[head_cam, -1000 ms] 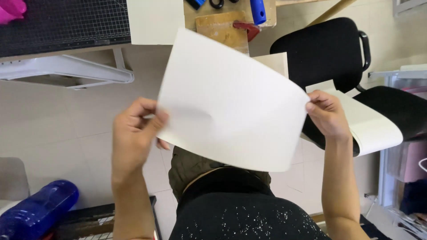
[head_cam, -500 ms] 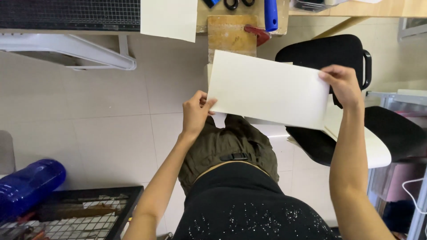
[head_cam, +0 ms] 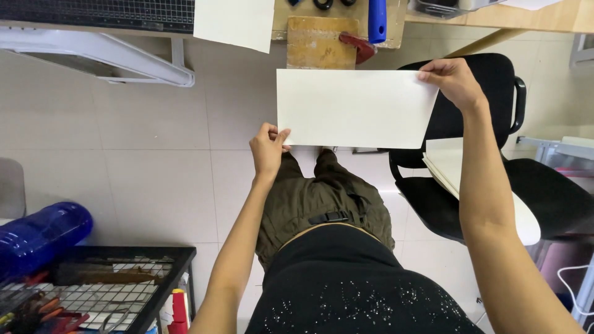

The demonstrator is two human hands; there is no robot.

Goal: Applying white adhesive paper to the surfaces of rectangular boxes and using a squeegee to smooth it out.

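Two hands hold one white sheet of paper (head_cam: pixel 356 108) up flat in the air above the tiled floor (head_cam: pixel 142 161), its long axis running from 9 to 3 o'clock, just short of the bench (head_cam: pixel 532 17) at 12 o'clock. Its lower left corner is pinched by the left hand (head_cam: pixel 267 148) and its upper right corner by the right hand (head_cam: pixel 453 80); each hand is equally close, gripping opposite corners.

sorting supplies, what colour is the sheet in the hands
Plain off-white, no print; the sheet shows clearly in the head view.
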